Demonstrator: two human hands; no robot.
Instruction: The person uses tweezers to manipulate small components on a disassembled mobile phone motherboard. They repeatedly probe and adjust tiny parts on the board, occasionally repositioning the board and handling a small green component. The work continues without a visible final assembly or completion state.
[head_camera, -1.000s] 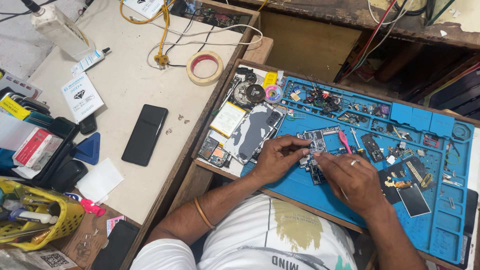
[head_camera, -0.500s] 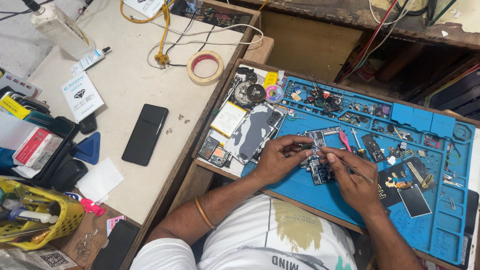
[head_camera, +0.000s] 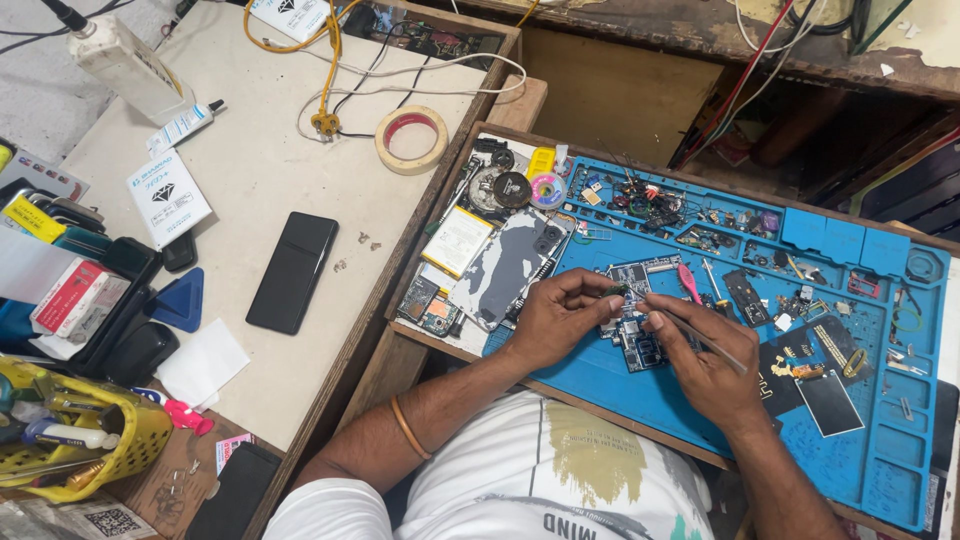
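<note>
Head view: you work on a small green circuit board (head_camera: 630, 325) on the blue rubber mat (head_camera: 880, 470).
Your left hand (head_camera: 555, 320) pinches a tiny part; your right hand (head_camera: 705, 365) grips thin metal tweezers (head_camera: 700, 338). Keep both steady and press lightly.

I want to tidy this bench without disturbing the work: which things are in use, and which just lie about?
In use: left hand, right hand, tweezers, circuit board, blue mat.

Lying about: black phone, tape roll, yellow basket, white tube.

A black phone (head_camera: 292, 271), a tape roll (head_camera: 411, 139) and a yellow basket (head_camera: 140, 440) sit on the white side table (head_camera: 250, 160).
</note>
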